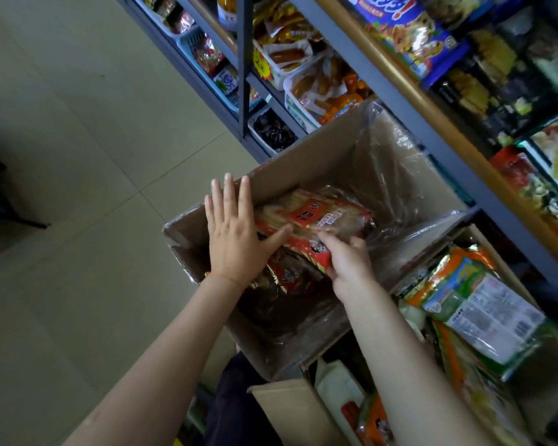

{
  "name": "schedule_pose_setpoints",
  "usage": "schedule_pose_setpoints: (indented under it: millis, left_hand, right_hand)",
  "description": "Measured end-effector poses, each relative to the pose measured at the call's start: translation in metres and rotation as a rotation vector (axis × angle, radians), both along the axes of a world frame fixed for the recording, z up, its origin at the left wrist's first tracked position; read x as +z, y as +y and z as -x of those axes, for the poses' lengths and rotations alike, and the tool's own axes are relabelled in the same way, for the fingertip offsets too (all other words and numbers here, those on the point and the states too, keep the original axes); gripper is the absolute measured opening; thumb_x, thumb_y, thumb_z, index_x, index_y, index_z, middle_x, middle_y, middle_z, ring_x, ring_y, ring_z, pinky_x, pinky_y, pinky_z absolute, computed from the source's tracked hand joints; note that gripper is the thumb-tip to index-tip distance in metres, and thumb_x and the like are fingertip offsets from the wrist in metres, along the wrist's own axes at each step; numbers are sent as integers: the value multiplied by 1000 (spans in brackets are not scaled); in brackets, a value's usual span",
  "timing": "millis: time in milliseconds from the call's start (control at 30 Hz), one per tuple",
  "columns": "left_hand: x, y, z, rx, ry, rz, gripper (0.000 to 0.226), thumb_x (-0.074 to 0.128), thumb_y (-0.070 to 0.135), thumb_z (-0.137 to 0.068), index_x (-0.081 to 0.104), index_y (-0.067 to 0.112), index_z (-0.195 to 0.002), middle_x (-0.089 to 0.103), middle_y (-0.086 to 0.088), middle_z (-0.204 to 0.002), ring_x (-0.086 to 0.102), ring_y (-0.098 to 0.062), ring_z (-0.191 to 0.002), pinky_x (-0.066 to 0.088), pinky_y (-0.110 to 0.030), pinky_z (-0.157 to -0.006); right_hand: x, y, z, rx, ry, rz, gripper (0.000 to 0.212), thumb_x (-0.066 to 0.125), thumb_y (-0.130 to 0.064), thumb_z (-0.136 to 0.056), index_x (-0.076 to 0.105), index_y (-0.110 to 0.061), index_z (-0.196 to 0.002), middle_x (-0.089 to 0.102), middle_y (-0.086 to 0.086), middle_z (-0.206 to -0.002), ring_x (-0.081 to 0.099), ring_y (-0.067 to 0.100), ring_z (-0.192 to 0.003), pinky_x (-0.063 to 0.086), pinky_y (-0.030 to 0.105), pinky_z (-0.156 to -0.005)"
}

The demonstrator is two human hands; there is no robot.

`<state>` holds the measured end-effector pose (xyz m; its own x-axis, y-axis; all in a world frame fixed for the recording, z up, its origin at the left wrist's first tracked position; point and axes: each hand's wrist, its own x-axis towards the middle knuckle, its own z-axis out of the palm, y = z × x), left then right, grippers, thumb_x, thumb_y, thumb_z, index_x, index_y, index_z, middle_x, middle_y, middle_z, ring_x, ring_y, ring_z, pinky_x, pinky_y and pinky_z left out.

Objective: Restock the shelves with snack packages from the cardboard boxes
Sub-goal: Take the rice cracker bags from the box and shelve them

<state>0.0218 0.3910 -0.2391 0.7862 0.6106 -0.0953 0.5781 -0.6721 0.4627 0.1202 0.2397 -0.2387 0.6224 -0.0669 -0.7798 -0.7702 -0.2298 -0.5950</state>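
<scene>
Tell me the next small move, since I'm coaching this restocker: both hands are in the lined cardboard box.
Probably lift the red snack packet out of the cardboard box: the right hand already pinches its near edge, and the left hand lies flat against its side.

Head camera looks steeply down, close above a cardboard box.

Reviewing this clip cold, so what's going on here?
A person is restocking from a plastic-lined cardboard box standing beside the store shelves. The left hand lies flat, fingers straight, against a red snack package inside the box, while the right hand grips the package's near edge. The package is not yet out of the box. A second open box to the right holds green and orange packages.
</scene>
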Motion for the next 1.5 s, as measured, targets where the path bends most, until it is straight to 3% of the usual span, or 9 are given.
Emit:
schedule_pose_setpoints:
  millis: [200, 400, 600, 767, 933, 1133, 1333, 1433, 1500]
  left_hand:
    - [85, -36, -7, 38, -117, 595, 130, 63, 87, -60, 17, 20, -161, 35, -2, -161, 33, -18, -148, 30, -40, -122]
    - [161, -109, -14, -6, -225, 1156, 63, 85, 32, -73, 60, 9, -126, 77, -7, -110, 75, -24, -98, 61, -45, -89]
    - [232, -233, 7, -168, -286, 1047, 48, 91, 33, -68, 69, 15, -108, 79, -4, -99, 76, -27, -94, 61, -44, -84]
    - [289, -353, 28, -276, -342, 1062, 53, 86, 34, -66, 69, 15, -112, 79, -3, -100, 77, -23, -92, 61, -43, -85]
    - [328, -503, 41, -395, -337, 1060, 50, 85, 34, -72, 67, 14, -114, 80, 0, -94, 77, -21, -86, 62, -37, -75]
    - [356, -693, 52, -608, -273, 1118, 50, 86, 35, -69, 68, 16, -112, 79, -4, -97, 77, -22, -87, 62, -45, -85]
    - [379, -824, 41, -1003, -605, 492, 118, 83, 58, -65, 21, 19, -158, 35, -2, -158, 32, -12, -144, 28, -30, -117]
    - [399, -874, 28, -1360, -941, -181, 117, 80, 67, -61, 32, 20, -157, 33, -7, -161, 24, -31, -152, 19, -54, -123]
    - [408, -909, 21, -1547, -865, -392, 101, 87, 63, -56, 53, 25, -144, 55, -6, -146, 46, -30, -141, 26, -58, -120]
  right_hand:
    - [94, -77, 41, 52, -234, -216, 54, 74, -13, -88, 51, -21, -136, 72, -4, -119, 66, 17, -114, 50, 45, -103]
    - [169, -182, 49, 211, -351, -364, 52, 62, 0, -89, 51, -24, -134, 74, -9, -113, 67, 13, -112, 54, 26, -89]
    - [253, -271, 76, 150, -498, -198, 91, 70, -71, -65, 44, -36, -145, 60, -20, -129, 61, 3, -113, 44, 25, -92]
    - [310, -376, 111, -24, -663, -159, 55, 66, -62, -72, 54, -50, -124, 63, -31, -109, 60, -11, -100, 50, 21, -89]
    - [344, -521, 143, -203, -682, -94, 114, 69, -83, -48, 45, -29, -146, 55, -4, -143, 56, 20, -127, 46, 46, -107]
    - [376, -708, 192, -393, -752, -46, 64, 78, -65, -65, 61, -36, -119, 69, -15, -114, 66, 8, -105, 52, 39, -97]
    - [416, -856, 245, -228, -839, 653, 56, 76, -57, -78, 55, -33, -125, 63, -18, -105, 63, 8, -97, 51, 27, -79]
    - [428, -907, 253, 226, -592, 1205, 75, 71, -67, -76, 49, -27, -136, 69, -1, -109, 67, 26, -101, 51, 35, -69]
    - [432, -929, 250, 356, -574, 1317, 74, 72, -69, -73, 51, -30, -133, 70, 1, -107, 68, 27, -97, 47, 34, -66]
